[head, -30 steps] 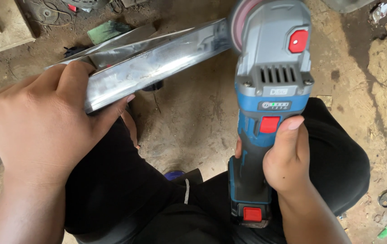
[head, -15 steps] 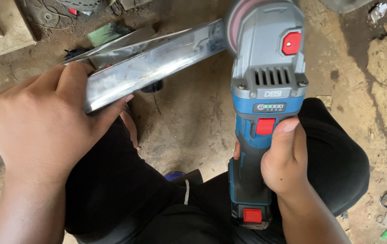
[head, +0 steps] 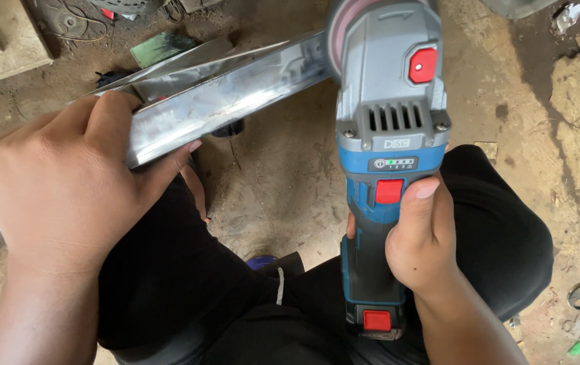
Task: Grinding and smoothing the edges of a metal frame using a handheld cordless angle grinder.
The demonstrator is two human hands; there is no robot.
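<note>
Now | left hand (head: 60, 196) grips steel bar (head: 229, 94) | right hand (head: 422, 250) grips grinder (head: 388, 135) at bar's end

Soft even daylight, sharp focus, mild glare on the shiny metal bar (head: 229, 101), faint shadows.

Label and small indicator on the power tool

The angle grinder (head: 390, 135) carries a small pale label on its grey housing, just under the vent slots. Below it, on the blue part, sits a dark oval indicator panel (head: 394, 163) with green lights, directly above the red switch. No packages or signs can be seen.
</note>
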